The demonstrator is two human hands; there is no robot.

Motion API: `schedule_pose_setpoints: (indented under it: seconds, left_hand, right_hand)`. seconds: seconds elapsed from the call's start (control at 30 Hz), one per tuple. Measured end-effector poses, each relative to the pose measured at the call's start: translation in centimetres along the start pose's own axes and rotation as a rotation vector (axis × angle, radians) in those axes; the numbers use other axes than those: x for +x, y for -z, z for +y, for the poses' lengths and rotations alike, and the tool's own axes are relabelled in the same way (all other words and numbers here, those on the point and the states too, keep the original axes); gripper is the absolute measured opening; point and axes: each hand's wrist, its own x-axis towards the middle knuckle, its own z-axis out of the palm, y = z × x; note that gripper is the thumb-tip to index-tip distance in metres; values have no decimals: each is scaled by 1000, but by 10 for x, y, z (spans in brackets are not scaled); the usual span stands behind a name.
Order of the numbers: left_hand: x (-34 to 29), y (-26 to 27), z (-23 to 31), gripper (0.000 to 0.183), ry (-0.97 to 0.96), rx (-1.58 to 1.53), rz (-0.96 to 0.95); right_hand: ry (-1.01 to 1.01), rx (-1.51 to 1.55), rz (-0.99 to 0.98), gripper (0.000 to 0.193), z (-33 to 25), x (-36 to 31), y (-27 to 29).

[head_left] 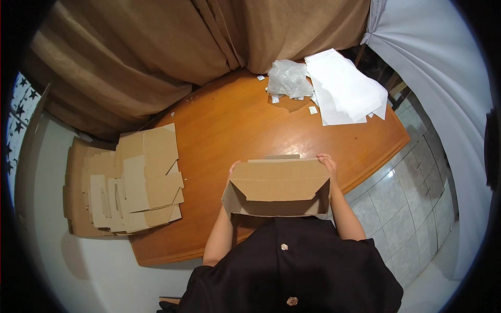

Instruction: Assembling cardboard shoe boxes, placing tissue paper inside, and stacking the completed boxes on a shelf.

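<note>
We see left hand point(233, 168) and right hand point(329, 163) gripping the sides of a cardboard box point(279, 188) at frame centre over the counter point(235, 125); its inside is hidden.

Dark brown short-sleeved shirt point(297, 266), loose fit, sleeves ending above elbows. Two round pale buttons point(284, 247) down front, one nearer collar, one lower. Forearms bare, no watch or rings visible.

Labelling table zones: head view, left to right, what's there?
Stack of flat brown cardboard blanks → open brown cardboard box held between left hand and right hand → pile of white paper sheets.
</note>
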Motion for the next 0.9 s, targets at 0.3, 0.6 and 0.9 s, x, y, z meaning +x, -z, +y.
schedule_pose_setpoints:
  seconds: [0.3, 0.6, 0.9]
  left_hand:
    - [23, 18, -3, 36, 298, 296, 288]
    - [33, 43, 23, 29, -338, 756, 287]
    - [-76, 2, 37, 45, -981, 1202, 8]
  right_hand:
    - [-10, -924, 119, 20, 12, 34, 10]
    - [-16, -1016, 313, 28, 0, 46, 17]
    - [38, -330, -30, 53, -99, -18, -3]
